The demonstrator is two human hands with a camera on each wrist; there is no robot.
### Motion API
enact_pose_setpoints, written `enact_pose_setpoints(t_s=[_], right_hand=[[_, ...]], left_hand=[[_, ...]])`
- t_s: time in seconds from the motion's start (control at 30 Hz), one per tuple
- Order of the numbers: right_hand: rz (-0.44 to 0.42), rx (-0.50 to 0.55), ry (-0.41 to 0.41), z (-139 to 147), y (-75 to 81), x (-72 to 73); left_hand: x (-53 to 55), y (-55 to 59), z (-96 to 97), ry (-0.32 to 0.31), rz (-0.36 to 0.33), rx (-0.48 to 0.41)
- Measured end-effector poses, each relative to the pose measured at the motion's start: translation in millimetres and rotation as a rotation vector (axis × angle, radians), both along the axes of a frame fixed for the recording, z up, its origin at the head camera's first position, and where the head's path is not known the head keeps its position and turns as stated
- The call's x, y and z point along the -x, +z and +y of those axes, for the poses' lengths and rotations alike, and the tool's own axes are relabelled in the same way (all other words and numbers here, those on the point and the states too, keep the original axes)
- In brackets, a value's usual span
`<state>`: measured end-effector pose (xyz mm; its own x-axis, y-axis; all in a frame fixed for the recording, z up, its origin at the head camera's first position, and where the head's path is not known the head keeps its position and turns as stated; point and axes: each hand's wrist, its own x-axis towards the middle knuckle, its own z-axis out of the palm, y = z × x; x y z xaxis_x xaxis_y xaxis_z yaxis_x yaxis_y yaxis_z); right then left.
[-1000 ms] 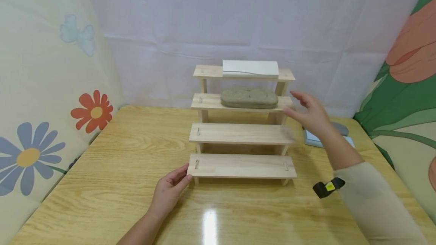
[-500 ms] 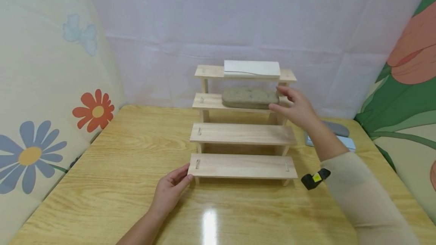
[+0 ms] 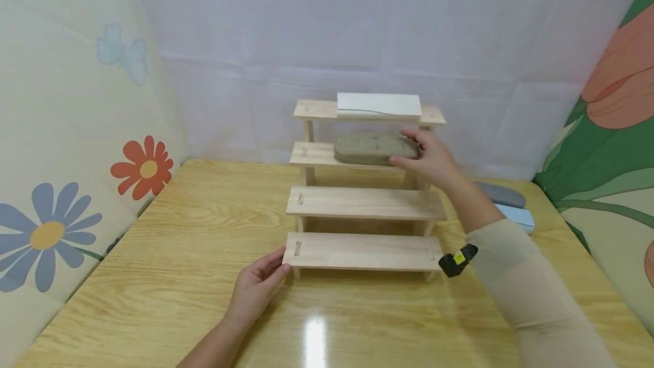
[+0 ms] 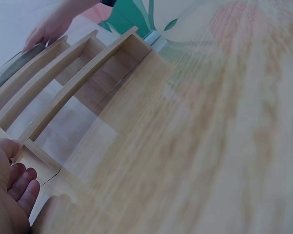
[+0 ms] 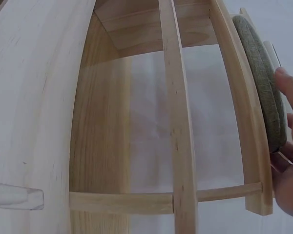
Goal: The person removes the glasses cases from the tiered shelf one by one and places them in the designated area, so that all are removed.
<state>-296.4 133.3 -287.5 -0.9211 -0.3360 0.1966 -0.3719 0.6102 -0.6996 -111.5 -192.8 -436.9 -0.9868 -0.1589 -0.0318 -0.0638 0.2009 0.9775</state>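
A wooden stand [image 3: 352, 202] with stepped shelves stands on the table. My left hand [image 3: 254, 288] pinches the left end of its lowest shelf between thumb and fingers, seen also in the left wrist view. On the second shelf from the top lies a long, rounded, olive-green fabric glasses case [image 3: 360, 149]. My right hand [image 3: 431, 157] grips its right end, thumb in front and fingers behind. In the right wrist view the case [image 5: 260, 80] lies along the shelf, with the thumb at its upper side. A white flap-front glasses case [image 3: 378, 104] rests on the top shelf.
Right of the stand, partly behind my right forearm, a grey case [image 3: 503, 193] and a light blue case [image 3: 518, 217] lie on the table [image 3: 168, 254]. A white cloth [image 3: 245, 16] hangs behind; patterned cloths flank both sides. A black wrist device [image 3: 457, 260] sits at the right sleeve.
My right hand has moved left from beside the stand and taken hold of the olive-green case's right end. The left hand has stayed at the lowest shelf.
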Motion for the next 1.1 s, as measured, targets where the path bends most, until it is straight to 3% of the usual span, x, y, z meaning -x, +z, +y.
enact_pose_setpoints(t_s=[0.23, 0.83, 1.1], right_hand=[[-0.002, -0.064, -0.027, -7, 2.0, 5.5], [-0.025, -0.080, 0.012, -19, 2.6, 12.1], [-0.012, -0.103, -0.019, -21, 1.6, 11.0]], left_hand=[[-0.5, 0.4, 0.3, 0.005, -0.002, 0.007], [-1.0, 1.9, 1.9, 0.008, 0.002, 0.000], [-1.6, 1.3, 1.3, 0.008, 0.009, -0.001]])
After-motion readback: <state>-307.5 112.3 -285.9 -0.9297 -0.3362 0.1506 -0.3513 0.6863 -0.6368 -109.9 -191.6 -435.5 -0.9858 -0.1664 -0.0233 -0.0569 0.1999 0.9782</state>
